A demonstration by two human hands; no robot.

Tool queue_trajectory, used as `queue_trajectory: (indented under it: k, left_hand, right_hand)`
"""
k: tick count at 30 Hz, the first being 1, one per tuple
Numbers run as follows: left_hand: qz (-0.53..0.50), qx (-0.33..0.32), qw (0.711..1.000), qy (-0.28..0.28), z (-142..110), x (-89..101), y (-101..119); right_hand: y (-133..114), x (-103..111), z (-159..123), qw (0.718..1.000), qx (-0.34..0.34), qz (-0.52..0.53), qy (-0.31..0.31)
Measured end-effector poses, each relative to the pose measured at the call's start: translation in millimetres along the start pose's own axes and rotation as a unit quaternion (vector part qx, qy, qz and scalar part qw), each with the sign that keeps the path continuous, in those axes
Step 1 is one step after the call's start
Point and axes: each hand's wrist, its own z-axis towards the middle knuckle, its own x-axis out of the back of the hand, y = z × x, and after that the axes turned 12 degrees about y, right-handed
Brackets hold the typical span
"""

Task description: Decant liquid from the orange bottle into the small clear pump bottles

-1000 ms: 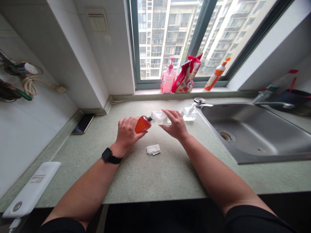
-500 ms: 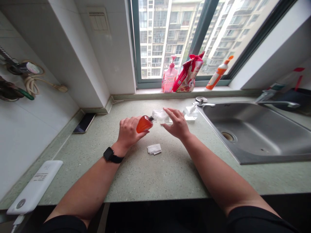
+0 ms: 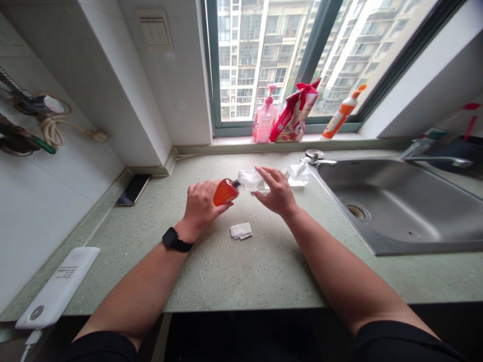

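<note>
My left hand is closed around a bottle of orange-red liquid, tilted with its dark threaded neck pointing right. That neck is at the mouth of a clear bottle; whether the two touch I cannot tell. My right hand is at the clear bottle's right side, thumb and fingers apart, partly covering it. Whether the hand touches the clear bottle is hard to see. A folded white tissue lies on the counter in front of both hands. Behind my right hand sits a tissue pack with a tissue sticking up.
A steel sink is on the right, with a faucet. On the sill stand a pink pump bottle, a red bag and an orange-white bottle. A phone and a white power bank lie left.
The camera view has shifted slightly. Both hands and the tilted bottle keep nearly the same places relative to the counter.
</note>
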Motion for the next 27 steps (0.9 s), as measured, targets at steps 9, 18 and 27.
queue_trajectory:
  k: [9, 18, 27]
  left_hand:
    - [-0.003, 0.004, 1.0, -0.003, 0.4, -0.1, 0.1]
    - [-0.007, 0.004, 1.0, 0.004, -0.3, -0.9, 0.0]
    - [-0.008, 0.006, 1.0, 0.008, -1.0, -2.3, -0.2]
  right_hand:
    - [0.3, 0.8, 0.8, 1.0, 0.006, 0.002, 0.002]
    - [-1.4, 3.3, 3.3, 1.0, 0.017, 0.004, 0.009]
    - [-3.3, 5.4, 5.2, 1.0, 0.014, -0.001, 0.0]
